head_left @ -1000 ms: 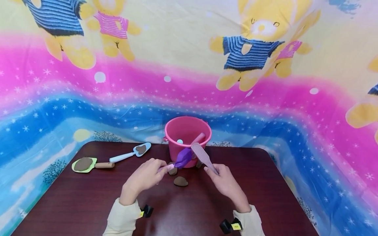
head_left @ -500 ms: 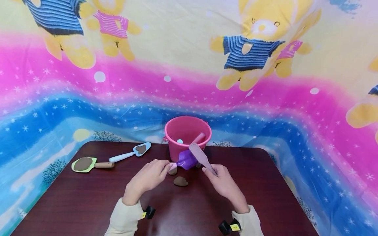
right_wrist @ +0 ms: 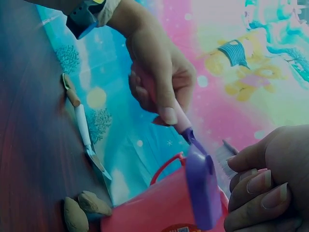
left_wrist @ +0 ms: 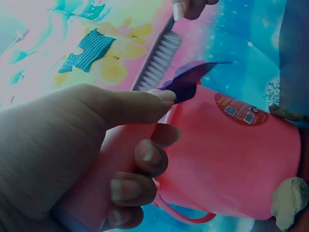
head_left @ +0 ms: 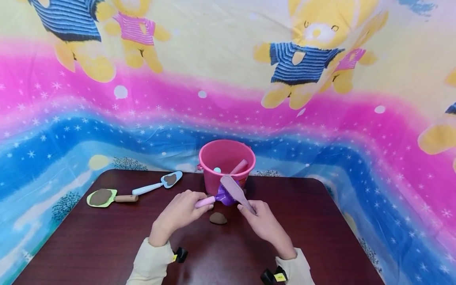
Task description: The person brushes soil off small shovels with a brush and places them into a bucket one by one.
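My left hand grips the pink handle of a small purple shovel, its blade in front of the bucket. In the left wrist view the fingers wrap this handle. My right hand pinches the handle of a mauve brush; its white bristles face the shovel. In the head view the brush head overlaps the purple blade and hides part of it. Behind both stands a pink bucket. A brown lump lies on the table between the hands.
At the left lie a green shovel with a wooden handle and a light blue trowel, both bearing brown material. A pink handle and a pale round thing show in the bucket. More lumps sit by its base.
The brush has moved left and slightly down, over the purple blade. The shovel blade has turned and dropped lower. The bucket and the other tools stay put.
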`<state>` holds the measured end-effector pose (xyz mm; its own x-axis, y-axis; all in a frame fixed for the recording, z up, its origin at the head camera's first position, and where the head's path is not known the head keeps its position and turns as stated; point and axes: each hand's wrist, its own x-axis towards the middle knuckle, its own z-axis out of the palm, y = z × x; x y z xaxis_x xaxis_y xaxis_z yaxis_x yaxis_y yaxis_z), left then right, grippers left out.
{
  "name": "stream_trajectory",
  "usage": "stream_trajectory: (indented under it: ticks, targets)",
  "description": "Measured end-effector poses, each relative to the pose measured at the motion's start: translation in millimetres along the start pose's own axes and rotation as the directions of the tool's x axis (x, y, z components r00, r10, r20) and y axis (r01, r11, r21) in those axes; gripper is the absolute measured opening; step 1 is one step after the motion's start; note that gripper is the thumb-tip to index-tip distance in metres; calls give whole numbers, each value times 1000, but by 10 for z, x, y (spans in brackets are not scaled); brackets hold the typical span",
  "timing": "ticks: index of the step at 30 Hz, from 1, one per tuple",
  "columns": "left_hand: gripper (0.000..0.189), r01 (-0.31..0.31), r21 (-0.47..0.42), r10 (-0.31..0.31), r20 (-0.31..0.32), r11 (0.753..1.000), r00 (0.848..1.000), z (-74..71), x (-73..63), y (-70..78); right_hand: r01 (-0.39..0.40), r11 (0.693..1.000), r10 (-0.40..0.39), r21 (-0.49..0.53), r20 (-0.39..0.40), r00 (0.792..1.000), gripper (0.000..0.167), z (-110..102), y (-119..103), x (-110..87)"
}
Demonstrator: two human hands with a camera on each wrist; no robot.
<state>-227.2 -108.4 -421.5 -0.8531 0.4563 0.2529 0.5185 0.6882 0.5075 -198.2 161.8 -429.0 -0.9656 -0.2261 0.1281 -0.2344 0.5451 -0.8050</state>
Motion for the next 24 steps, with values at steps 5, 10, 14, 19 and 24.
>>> stream_trajectory:
  ticks: [5,10,14,19,24]
  targets:
    - [18,-24,82,26,-30,996,999,-8,-1,0,11,1000,-11,9,36,999,40,49,-36,-6]
    - [18,-11,103,14,-34,995,999,-28,-17,4,22,1000,-23,14,77,997,42,100,-60,-13]
    - [18,17,69,-15,-37,997,999,-36,-19,-3,40,999,-40,8,91,995,40,142,-74,-14]
    - [17,25,6,-25,-38,1000,999,-53,-18,-18,65,998,-65,-2,81,995,37,173,-76,-18]
    - [14,3,-25,-4,-55,1000,998,-62,-16,-62,58,998,-57,-5,73,996,37,168,-64,-11]
